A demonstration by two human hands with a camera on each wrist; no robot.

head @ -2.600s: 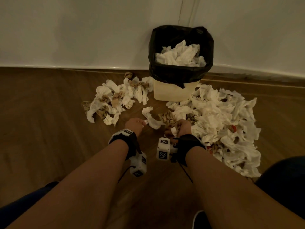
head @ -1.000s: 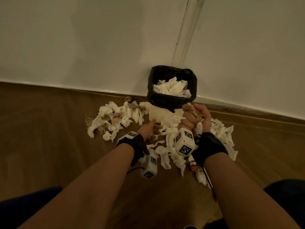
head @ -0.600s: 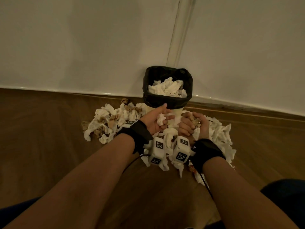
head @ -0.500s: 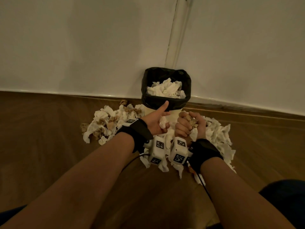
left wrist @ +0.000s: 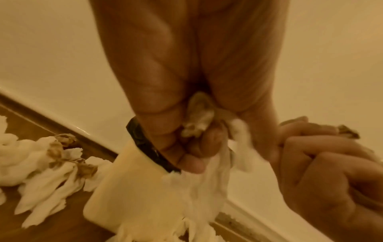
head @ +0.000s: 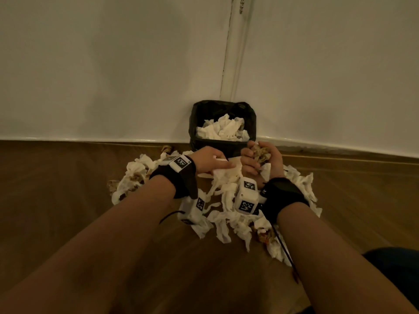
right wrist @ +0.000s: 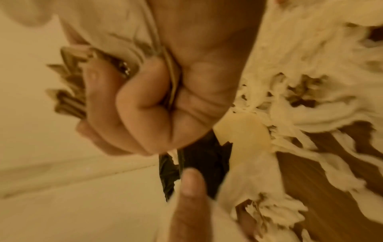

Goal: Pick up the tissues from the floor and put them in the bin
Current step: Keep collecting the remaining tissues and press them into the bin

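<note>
1. The right hand (head: 263,158) is clenched around a wad of stained tissues (head: 260,154), held just in front of the bin (head: 223,125) at about 5 o'clock from its opening. A loose white tail hangs below the fist; I judge it could tear off or snag on the black liner (head: 249,112) on the way in.

2. The left hand (head: 209,160) grasps a long white tissue (head: 223,173) that drapes down toward the floor pile (head: 229,214). In the left wrist view the fingers (left wrist: 192,147) are curled on it. The trailing end may drag other pieces along or slip free short of the rim.

3. The bin stands against the wall at 12 o'clock and already looks heaped near its top. More wads dropped on top could roll back out onto the wooden floor (head: 56,189).

4. Both hands are close together at the rim; knocking the light bin could tip it.

5. Plenty of tissues remain: a cluster (head: 136,175) at 9 o'clock from the hands and a spread beneath them.
</note>
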